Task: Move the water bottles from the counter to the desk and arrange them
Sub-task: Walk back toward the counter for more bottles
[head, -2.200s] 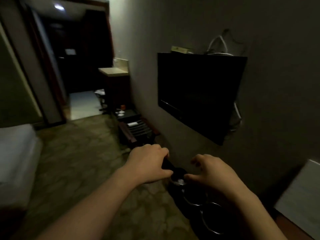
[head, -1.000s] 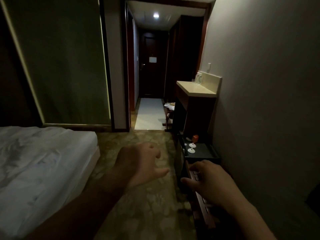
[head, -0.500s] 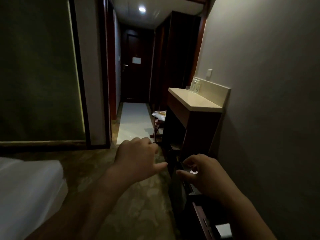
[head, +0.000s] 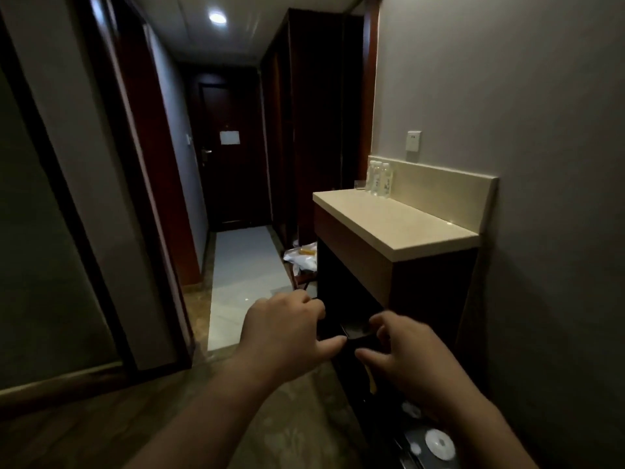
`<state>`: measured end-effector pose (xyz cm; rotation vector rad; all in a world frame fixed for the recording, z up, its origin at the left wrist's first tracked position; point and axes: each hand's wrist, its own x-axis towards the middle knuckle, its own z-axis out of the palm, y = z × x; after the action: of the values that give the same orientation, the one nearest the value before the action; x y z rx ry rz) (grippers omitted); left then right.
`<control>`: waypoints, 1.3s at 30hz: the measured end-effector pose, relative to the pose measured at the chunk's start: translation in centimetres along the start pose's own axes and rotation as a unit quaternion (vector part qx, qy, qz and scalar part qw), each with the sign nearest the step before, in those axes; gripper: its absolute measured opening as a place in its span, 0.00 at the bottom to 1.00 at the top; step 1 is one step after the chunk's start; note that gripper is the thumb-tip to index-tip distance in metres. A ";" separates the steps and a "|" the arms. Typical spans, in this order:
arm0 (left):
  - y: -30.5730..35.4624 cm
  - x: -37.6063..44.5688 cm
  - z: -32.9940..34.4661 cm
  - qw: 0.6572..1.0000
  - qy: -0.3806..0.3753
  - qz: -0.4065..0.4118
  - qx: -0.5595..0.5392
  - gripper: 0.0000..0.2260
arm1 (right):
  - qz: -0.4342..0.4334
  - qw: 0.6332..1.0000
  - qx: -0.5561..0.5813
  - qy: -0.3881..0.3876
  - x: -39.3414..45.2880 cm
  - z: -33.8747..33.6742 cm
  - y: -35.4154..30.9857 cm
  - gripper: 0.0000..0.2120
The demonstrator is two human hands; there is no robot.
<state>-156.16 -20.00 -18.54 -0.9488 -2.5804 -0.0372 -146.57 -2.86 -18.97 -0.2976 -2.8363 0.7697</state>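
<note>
Clear water bottles (head: 380, 179) with white caps stand together at the far back corner of the cream counter top (head: 399, 225), against its backsplash. My left hand (head: 284, 333) and my right hand (head: 406, 353) hang in front of me, low and short of the counter, fingers loosely curled and holding nothing. The desk is out of view.
The counter sits on a dark wooden cabinet (head: 426, 292) against the right wall. A low dark shelf (head: 426, 438) with white round items lies below my right hand. A bag (head: 302, 260) sits on the floor by the cabinet. A corridor leads to a dark door (head: 230, 164).
I have turned away from the wall TV and walked along the wall toward the counter, which is now much closer. Both hands stay raised in front and hold nothing.
</note>
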 end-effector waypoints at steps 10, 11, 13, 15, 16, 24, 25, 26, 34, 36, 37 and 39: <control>-18.4 21.9 10.2 0.998 0.032 -0.042 0.032 0.33 | -0.020 0.998 -0.066 0.000 30.3 4.1 -3.1 0.27; -20.2 24.2 11.7 0.998 0.032 -0.043 0.034 0.34 | -0.018 0.997 -0.072 0.003 33.2 4.9 -2.9 0.27; -24.0 29.3 14.7 0.998 0.042 -0.037 0.036 0.35 | -0.004 0.996 -0.086 0.016 39.4 6.3 -2.2 0.27; -27.3 34.8 16.7 0.998 0.051 -0.020 0.042 0.33 | 0.015 0.995 -0.095 0.040 45.3 7.0 -1.9 0.26; -29.0 37.7 17.7 0.998 0.051 -0.010 0.039 0.31 | 0.026 0.993 -0.101 0.056 48.4 7.3 -1.9 0.26; -33.7 59.8 23.8 0.991 0.056 0.115 -0.049 0.26 | 0.138 0.977 -0.121 0.108 66.8 6.8 -0.6 0.26; -33.5 62.3 24.7 0.987 0.060 0.133 -0.062 0.26 | 0.159 0.973 -0.121 0.114 68.4 6.5 0.2 0.26; -33.3 64.5 25.6 0.985 0.064 0.146 -0.072 0.26 | 0.180 0.968 -0.122 0.122 69.9 6.4 1.1 0.25; -29.7 81.1 33.2 0.964 0.041 0.228 -0.134 0.26 | 0.271 0.934 -0.133 0.190 80.9 4.7 8.9 0.24; -28.3 85.5 34.9 0.960 0.027 0.244 -0.135 0.26 | 0.286 0.922 -0.131 0.226 83.9 3.6 11.4 0.22; -27.5 87.8 35.6 0.958 0.020 0.255 -0.131 0.26 | 0.294 0.915 -0.129 0.245 85.4 2.8 12.7 0.21; -26.0 91.9 36.5 0.953 0.008 0.277 -0.123 0.27 | 0.310 0.904 -0.125 0.266 88.0 1.4 14.9 0.20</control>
<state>-249.12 22.44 -15.73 -1.7215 -2.2353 -0.2155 -229.43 30.20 -16.62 -1.2774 -2.2938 0.3214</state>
